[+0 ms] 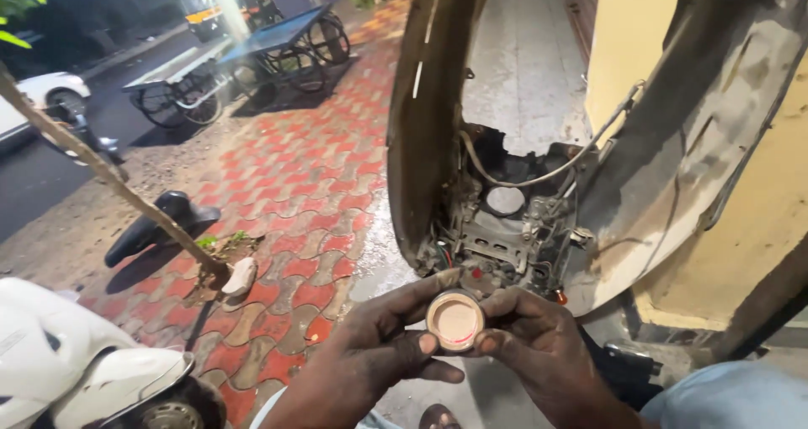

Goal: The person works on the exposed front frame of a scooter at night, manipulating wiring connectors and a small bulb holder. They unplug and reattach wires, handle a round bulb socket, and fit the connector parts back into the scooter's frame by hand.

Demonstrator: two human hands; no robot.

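Right now my left hand [383, 345] comes up from the lower edge of the view, palm turned inward, with its thumb lying across the near side of a small round cap [454, 320] and its forefinger stretched over the far side. My right hand [539, 341] meets it from the other side, its fingers [497, 298] curled over the top rim and its thumb pressed against the lower edge. Both sets of fingers are closed snugly on the cap, which I hold between them with its pale, pinkish open face turned up toward me. Both hands are dark with grime.

Just beyond the cap stands a stripped scooter front panel [429, 117], tilted and opened toward me, so the cap sits directly before its lower end. Inside that shell, past the cap, I see a tangle of metal brackets [497, 244] and a pale cable [522, 176] looping across. To the left of the cap spreads red and grey paving [286, 185], with a black scooter seat [160, 223] lying on it. Nearer and further left of the cap is a white scooter body [67, 362]. Far beyond the cap, up left, stands a flat handcart [252, 54] beside the road.
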